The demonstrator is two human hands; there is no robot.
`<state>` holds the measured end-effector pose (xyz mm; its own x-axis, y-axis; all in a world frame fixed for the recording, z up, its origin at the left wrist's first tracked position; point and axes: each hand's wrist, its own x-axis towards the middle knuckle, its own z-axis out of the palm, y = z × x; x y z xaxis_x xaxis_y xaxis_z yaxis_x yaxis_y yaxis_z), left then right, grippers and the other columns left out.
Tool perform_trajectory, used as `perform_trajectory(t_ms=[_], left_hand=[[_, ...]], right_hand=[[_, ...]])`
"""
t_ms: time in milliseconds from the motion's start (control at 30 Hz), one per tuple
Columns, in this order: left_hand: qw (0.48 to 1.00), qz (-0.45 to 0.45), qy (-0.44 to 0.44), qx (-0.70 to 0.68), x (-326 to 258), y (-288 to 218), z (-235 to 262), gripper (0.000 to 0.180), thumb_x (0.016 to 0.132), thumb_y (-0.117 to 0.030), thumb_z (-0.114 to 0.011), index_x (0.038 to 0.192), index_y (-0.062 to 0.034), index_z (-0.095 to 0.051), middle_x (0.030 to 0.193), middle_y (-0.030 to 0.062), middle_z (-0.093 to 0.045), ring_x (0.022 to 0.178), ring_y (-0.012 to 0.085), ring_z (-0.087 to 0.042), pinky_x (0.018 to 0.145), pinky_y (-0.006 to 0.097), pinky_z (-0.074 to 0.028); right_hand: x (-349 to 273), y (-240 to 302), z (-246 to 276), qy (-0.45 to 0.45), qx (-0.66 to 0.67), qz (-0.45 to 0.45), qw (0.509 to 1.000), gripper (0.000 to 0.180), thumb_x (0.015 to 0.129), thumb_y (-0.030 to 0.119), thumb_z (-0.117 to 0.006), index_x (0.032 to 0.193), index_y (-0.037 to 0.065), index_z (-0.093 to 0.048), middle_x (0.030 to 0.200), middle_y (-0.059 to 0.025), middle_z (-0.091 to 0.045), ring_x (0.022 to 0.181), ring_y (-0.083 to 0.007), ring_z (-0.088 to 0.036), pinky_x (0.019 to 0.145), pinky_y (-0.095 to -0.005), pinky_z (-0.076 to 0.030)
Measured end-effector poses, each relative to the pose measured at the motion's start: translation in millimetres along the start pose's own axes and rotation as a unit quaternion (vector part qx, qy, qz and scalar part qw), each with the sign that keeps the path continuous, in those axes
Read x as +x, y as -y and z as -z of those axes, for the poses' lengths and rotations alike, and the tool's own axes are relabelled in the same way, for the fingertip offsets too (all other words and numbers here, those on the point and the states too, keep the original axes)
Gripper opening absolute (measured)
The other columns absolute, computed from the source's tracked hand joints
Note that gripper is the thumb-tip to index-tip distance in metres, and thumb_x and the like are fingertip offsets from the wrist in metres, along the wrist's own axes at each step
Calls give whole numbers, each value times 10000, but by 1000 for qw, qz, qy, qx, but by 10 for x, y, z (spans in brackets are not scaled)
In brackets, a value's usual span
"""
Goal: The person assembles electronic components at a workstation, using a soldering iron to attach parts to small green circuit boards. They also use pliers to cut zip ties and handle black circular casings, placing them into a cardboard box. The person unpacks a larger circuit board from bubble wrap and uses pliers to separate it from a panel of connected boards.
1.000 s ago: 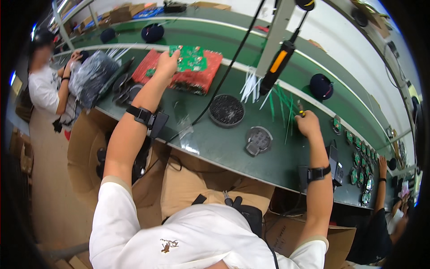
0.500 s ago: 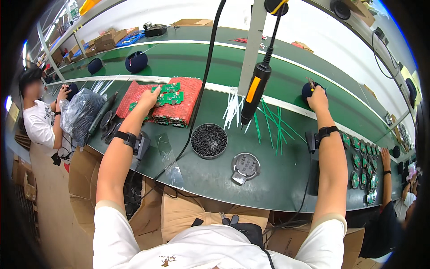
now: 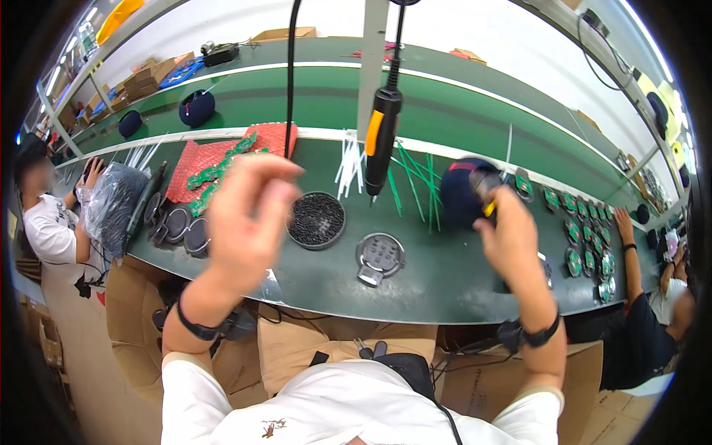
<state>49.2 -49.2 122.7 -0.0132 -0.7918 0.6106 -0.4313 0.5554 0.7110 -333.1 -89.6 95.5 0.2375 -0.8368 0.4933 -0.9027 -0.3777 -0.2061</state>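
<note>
My right hand [image 3: 512,233] is closed round a small tool with yellow-and-black handles [image 3: 490,210], apparently pliers. Against those fingers is a dark blue, fabric-covered round body [image 3: 461,194] with a red mark; whether the fingers also grip it is hard to see. My left hand [image 3: 248,211] is raised and blurred, thumb and forefinger apart, with nothing visible between them. Behind it lie green circuit boards [image 3: 211,173] on red bubble wrap [image 3: 184,178]. A round tin of small black screws [image 3: 317,220] and a grey round plastic part [image 3: 380,256] stand between my hands.
A black-and-orange electric screwdriver [image 3: 381,137] hangs over the bench. White [image 3: 348,167] and green strips [image 3: 415,178] lie behind it. Round parts with green boards [image 3: 593,245] stand in rows at right, near another person's arm [image 3: 629,252]. A person [image 3: 52,215] works at far left.
My right hand has drawn the blue round body and the tool nearer. My left hand has left the circuit boards and come up toward me. The view has shifted slightly.
</note>
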Motion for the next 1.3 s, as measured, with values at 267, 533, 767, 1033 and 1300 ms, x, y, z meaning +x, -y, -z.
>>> perform_trajectory(t_ms=[267, 533, 767, 1033, 1300], left_hand=[[964, -55, 260, -15, 5, -102, -1566, 189, 1006, -102, -595, 1132, -27, -713, 997, 152, -712, 940, 301, -666, 859, 407, -528], [908, -184, 236, 292, -185, -552, -2182, 438, 778, -416, -848, 985, -38, -772, 999, 135, -620, 1041, 345, -548, 916, 440, -436], [906, -149, 395, 17, -172, -382, -2347, 489, 759, -297, -879, 1115, -69, -633, 1023, 95, -654, 1020, 306, -612, 972, 446, -428], [858, -170, 476, -90, -48, -341, -2258, 479, 690, -174, -904, 1077, -74, -640, 1044, 84, -650, 1022, 301, -623, 876, 407, -489], [847, -170, 493, -108, -33, -331, -2247, 473, 677, -162, -908, 1060, -64, -649, 1038, 89, -657, 1005, 311, -641, 859, 420, -505]], right_hand=[[-1160, 928, 119, 44, 263, -117, 957, 366, 837, -20, -762, 1153, 11, -580, 1021, -134, -626, 812, -271, -660, 730, -343, -541], [-1708, 457, 216, -78, 472, -279, 833, 262, 925, 5, -712, 1171, -18, -624, 967, -33, -635, 870, -94, -583, 802, -262, -489], [-1829, 242, -19, -32, 364, -276, 889, 302, 868, 10, -726, 1160, -21, -658, 891, -72, -667, 777, -133, -606, 748, -265, -489], [-1697, 195, -56, -13, 304, -191, 933, 334, 834, 32, -757, 1148, -25, -659, 910, -133, -664, 709, -234, -592, 669, -340, -470], [-1634, 66, -56, 19, 288, -121, 950, 293, 841, 34, -763, 1115, -20, -673, 886, -145, -644, 688, -261, -568, 639, -347, -450]])
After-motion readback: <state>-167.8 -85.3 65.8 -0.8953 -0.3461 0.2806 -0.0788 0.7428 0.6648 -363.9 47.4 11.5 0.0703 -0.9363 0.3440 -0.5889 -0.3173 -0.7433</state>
